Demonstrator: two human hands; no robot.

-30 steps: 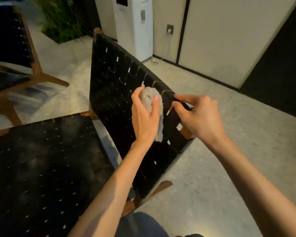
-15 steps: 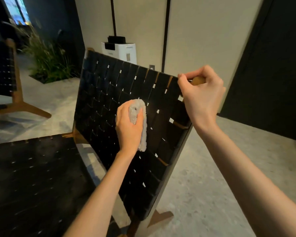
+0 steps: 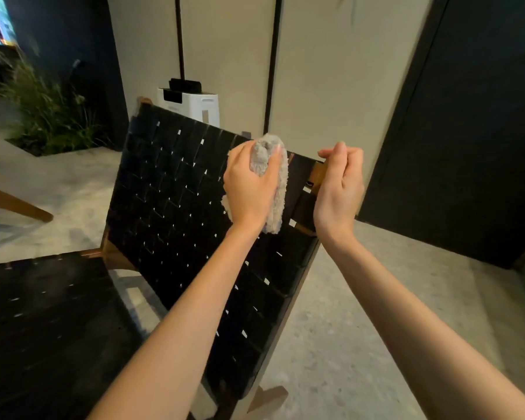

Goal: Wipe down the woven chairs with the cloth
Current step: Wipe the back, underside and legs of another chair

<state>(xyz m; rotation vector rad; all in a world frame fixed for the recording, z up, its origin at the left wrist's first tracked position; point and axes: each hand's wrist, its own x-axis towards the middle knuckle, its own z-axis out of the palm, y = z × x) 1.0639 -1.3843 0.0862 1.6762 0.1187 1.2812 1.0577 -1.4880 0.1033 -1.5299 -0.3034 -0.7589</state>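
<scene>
A black woven chair back (image 3: 176, 189) in a wooden frame stands tilted in front of me, its woven seat (image 3: 43, 322) at the lower left. My left hand (image 3: 249, 189) grips a bunched grey cloth (image 3: 273, 177) and presses it against the weave near the back's top right edge. My right hand (image 3: 340, 189) grips the wooden top corner of the frame (image 3: 317, 172) just right of the cloth. Part of the cloth hangs down past the left palm.
A white appliance (image 3: 194, 107) stands behind the chair against a beige panelled wall. Tall grass plants (image 3: 49, 116) grow at the back left. A wooden leg of a second chair (image 3: 9, 201) shows at the far left. A dark panel (image 3: 467, 131) fills the right; grey stone floor lies around.
My left hand has carried the cloth up from the middle of the back to its top edge. My right hand still holds the frame corner. The view has tilted up slightly.
</scene>
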